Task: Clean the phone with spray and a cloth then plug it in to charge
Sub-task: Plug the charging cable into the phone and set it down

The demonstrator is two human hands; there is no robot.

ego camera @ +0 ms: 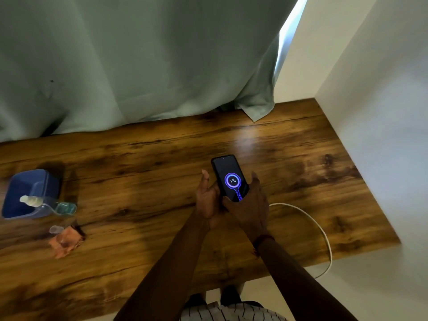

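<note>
I saw a wooden table (162,163) filling most of the view, with a pale green curtain (139,61) hanging down onto its far edge, well beyond the hands. A white wall (382,112) closed off the side to the right of the right hand.

Far out to the left of the left hand sat a blue box (27,191), and a clear spray bottle (49,205) lay on its side against the box's near edge. Just nearer me than the bottle lay a crumpled orange cloth (63,242) with a small clear cap (55,229) at its far corner.

A white cable (322,230) looped across the table to the right of the right hand and dropped over the near edge.

The phone (229,179) was held between both hands, its far end lifted forward, the screen lit with a blue ring reading 15%. My right hand (249,207) was curled around its lower end and right edge, gripping it. My left hand (207,198) was mostly open, fingers straight, cradling the phone's left side.
</note>
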